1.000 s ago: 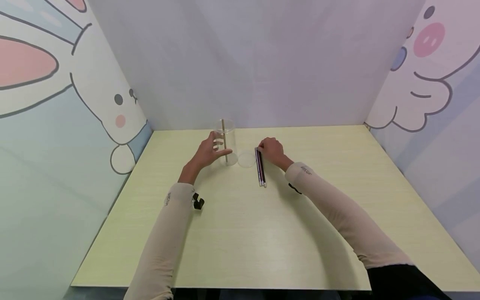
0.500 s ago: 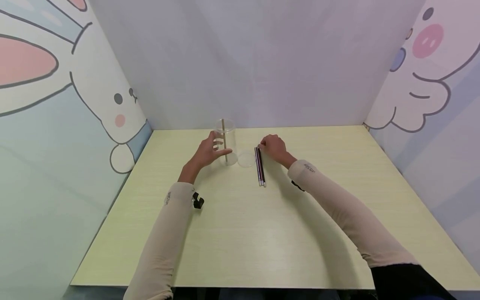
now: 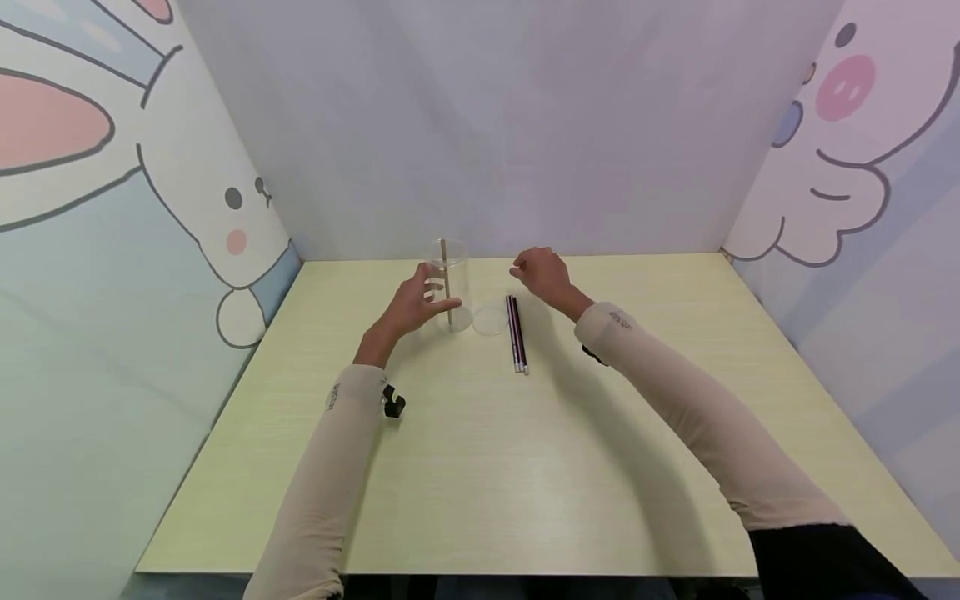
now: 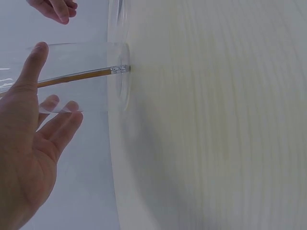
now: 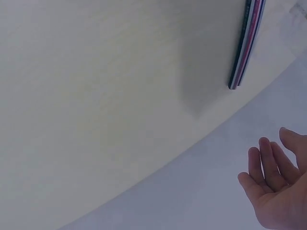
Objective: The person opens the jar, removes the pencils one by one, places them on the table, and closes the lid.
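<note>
My left hand (image 3: 408, 307) holds a tall clear plastic jar (image 3: 461, 285) near the back of the table, thumb on one side and fingers around the other. Inside it a single yellow-brown pencil (image 4: 81, 76) leans, its metal-banded end down at the jar's base. A clear round lid (image 3: 491, 320) lies flat just right of the jar. Several dark striped pencils (image 3: 517, 335) lie side by side to the right of the lid. Above their far ends is my right hand (image 3: 546, 275), raised over the table with loosely bent fingers (image 5: 268, 165) and nothing in them.
The pale wooden table (image 3: 450, 467) runs back to a plain grey-white wall (image 3: 510, 125). Side panels with cartoon animals stand to the left and right. A black clip (image 3: 393, 402) sits at my left sleeve's cuff.
My right hand has left the far ends of the dark pencils and risen up and back. Those pencils stay on the table. The left hand and the jar have hardly moved.
</note>
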`<state>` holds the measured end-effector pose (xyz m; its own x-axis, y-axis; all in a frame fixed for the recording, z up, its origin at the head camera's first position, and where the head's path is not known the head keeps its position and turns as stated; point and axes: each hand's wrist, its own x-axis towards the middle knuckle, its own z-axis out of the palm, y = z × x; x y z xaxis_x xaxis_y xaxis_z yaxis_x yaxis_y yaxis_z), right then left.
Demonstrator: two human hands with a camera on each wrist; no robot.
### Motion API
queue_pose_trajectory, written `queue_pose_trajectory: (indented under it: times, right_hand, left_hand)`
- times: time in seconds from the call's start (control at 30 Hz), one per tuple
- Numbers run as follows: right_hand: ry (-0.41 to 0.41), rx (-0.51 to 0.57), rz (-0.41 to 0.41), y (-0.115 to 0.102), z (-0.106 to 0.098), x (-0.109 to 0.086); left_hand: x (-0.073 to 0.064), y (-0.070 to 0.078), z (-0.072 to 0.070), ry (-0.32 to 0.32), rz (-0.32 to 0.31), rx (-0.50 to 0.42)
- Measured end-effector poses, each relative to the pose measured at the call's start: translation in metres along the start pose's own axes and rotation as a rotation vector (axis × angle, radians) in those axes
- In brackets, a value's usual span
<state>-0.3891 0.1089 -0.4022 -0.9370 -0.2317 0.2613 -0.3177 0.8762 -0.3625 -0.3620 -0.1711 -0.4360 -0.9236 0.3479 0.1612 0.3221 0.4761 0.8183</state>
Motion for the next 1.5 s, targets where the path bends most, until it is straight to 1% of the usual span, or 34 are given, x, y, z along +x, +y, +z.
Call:
queue_pose_trajectory:
  times: [0.17,0.33,0.53,0.8,1.07,1.33,1.5]
  right_hand:
    - [0.022,0.003,-0.042,-0.014,-0.014,0.006]
    - [0.06,0.009,-0.094,-0.028,-0.024,0.01]
    - [0.077,0.029,-0.153,-0.045,-0.034,0.012]
    - [0.128,0.027,-0.192,-0.062,-0.043,0.019]
    - [0.126,0.065,-0.227,-0.08,-0.05,0.021]
    - [0.111,0.07,-0.237,-0.099,-0.048,0.02]
    - [0.102,0.069,-0.246,-0.106,-0.045,0.02]
  left_hand:
    - [0.0,0.001,-0.001,-0.001,0.008,0.0]
    - [0.0,0.004,-0.001,0.011,0.022,-0.002]
    - [-0.001,0.002,0.0,0.005,0.009,0.001]
    - [-0.001,0.0,0.001,0.007,0.003,0.01]
    - [0.0,-0.001,0.0,0.009,0.004,0.007]
    - [-0.001,0.0,0.0,0.011,-0.012,0.01]
    - [-0.001,0.001,0.0,0.01,-0.014,0.005]
